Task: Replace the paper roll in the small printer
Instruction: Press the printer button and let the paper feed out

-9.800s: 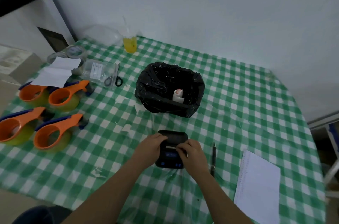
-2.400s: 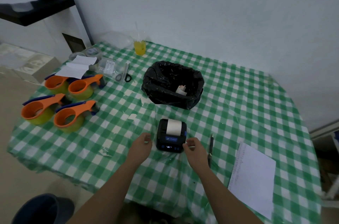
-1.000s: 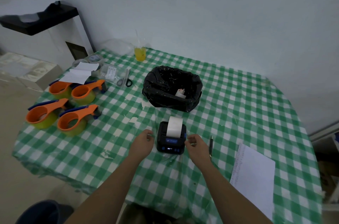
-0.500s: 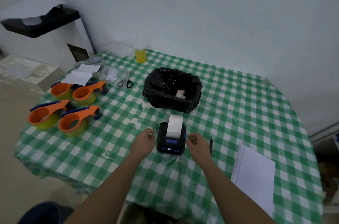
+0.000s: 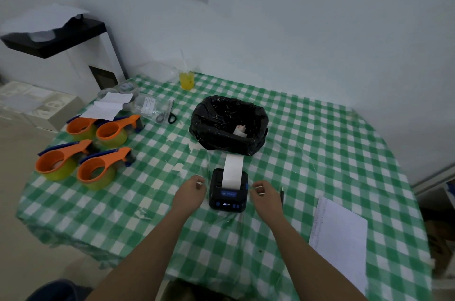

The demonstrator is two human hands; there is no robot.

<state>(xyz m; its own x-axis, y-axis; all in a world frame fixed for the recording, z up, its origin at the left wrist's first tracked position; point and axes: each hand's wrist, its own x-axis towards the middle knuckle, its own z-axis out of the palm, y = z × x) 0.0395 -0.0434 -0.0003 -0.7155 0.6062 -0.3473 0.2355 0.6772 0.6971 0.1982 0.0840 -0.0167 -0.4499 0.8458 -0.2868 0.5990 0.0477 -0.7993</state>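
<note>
The small black printer [image 5: 228,198] stands on the green checked table [image 5: 320,152], its lid closed and its display lit. A white paper strip [image 5: 232,170] runs out of its slot toward the back. My left hand [image 5: 190,189] hovers just left of the printer, fingers loosely curled and holding nothing. My right hand [image 5: 264,193] is just right of it, fingers curled in the same way and empty. Neither hand touches the printer. Behind it a black bag-lined bin [image 5: 229,125] holds a small white used roll [image 5: 240,130].
Several orange tape dispensers [image 5: 98,167] sit at the left. Scissors [image 5: 167,117], plastic bags and a paper slip lie behind them. A yellow drink cup [image 5: 187,80] stands at the back. A pen [image 5: 282,193] and a white sheet [image 5: 338,239] lie at the right.
The paper strip has fed further out of the printer. Both hands have stayed beside the printer, a little apart from it. The camera has tilted upward.
</note>
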